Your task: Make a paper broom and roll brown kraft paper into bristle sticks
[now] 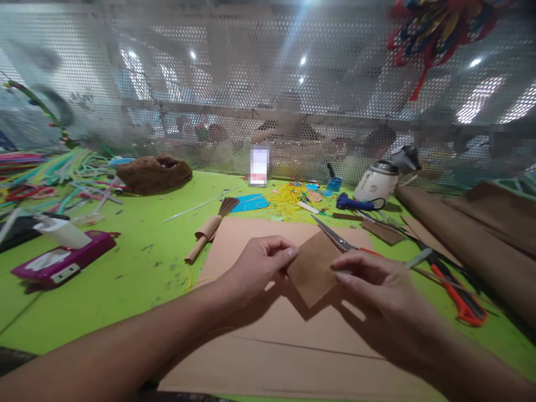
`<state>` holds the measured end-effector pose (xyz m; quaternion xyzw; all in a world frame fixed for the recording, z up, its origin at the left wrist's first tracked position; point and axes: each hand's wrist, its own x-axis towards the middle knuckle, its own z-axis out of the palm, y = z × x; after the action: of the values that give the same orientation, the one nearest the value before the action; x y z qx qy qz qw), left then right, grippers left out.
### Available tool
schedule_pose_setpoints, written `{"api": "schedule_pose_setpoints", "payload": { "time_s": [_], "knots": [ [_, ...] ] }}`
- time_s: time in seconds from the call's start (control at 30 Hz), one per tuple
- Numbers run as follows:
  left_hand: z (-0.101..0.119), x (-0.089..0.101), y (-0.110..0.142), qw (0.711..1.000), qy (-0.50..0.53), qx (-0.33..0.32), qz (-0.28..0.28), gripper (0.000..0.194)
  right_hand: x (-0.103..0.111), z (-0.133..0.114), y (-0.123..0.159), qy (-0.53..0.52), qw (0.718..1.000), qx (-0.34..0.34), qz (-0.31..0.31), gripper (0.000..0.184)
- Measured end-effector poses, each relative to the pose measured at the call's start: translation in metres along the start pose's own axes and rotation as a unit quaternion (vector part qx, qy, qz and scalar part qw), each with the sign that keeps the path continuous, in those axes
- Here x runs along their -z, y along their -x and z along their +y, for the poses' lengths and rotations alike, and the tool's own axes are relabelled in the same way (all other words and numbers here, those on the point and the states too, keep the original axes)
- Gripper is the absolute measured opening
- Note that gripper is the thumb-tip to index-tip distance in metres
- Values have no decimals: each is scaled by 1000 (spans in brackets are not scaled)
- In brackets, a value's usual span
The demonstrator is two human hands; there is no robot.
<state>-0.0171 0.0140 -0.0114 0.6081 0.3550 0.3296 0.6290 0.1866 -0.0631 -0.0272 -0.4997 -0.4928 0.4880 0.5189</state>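
A green table (138, 240), flecked with dark marks, is running back to a perforated screen (234, 67), with ceiling lights shining through or off it. At far left, pipe cleaners (79, 167) are spreading in a heap, and nearer, a purple power strip (67, 265) is carrying a white plug (65, 230). A brown lump (154, 174) is resting behind them. Next, a paper brush (209, 228) is lying bristles away, beside blue paper (250, 202). The left hand (262, 259) is pinching the left corner of a brown square (312, 271), which is hovering above a kraft sheet (251, 368) at the centre. The square is pointing one corner toward the person, its longer diagonal running near to far. A panel (259, 166) is standing behind, its screen too blurred to read, with yellow shreds (293, 198) lying to its right. Scissors (335, 234) are pointing away and leftward; whether the right hand (377, 279) is bearing them, I cannot tell, but its thumb and fingers are gripping the square's right corner. Beyond, a blue glue gun (355, 202) and a white kettle (377, 181) are sitting, the kettle's small mark illegible. Ribbons (444, 33) are hanging above; an orange-handled cutter (460, 301) and a brown roll (452, 240) are lying at far right.
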Motion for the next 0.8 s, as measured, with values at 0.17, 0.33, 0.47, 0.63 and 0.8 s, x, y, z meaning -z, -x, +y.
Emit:
{"api": "schedule_pose_setpoints", "payload": {
  "time_s": [0.17,0.33,0.47,0.63,0.8],
  "knots": [
    [-1,-3,1,1000,-25,-2,18,18,2,-2,-3,-13,1000,3,-7,38],
    [-1,-3,2,996,-89,-8,27,17,2,-3,-5,-13,1000,10,10,41],
    [-3,-2,0,995,-99,-22,11,17,0,-2,-4,-34,999,-3,24,38],
    [-5,2,-2,992,-117,-36,13,20,-4,-4,-1,-55,998,-36,-23,38],
    [-4,2,-1,986,-147,-36,-68,19,-2,-15,-2,-21,997,-32,-64,29]
  ]
}}
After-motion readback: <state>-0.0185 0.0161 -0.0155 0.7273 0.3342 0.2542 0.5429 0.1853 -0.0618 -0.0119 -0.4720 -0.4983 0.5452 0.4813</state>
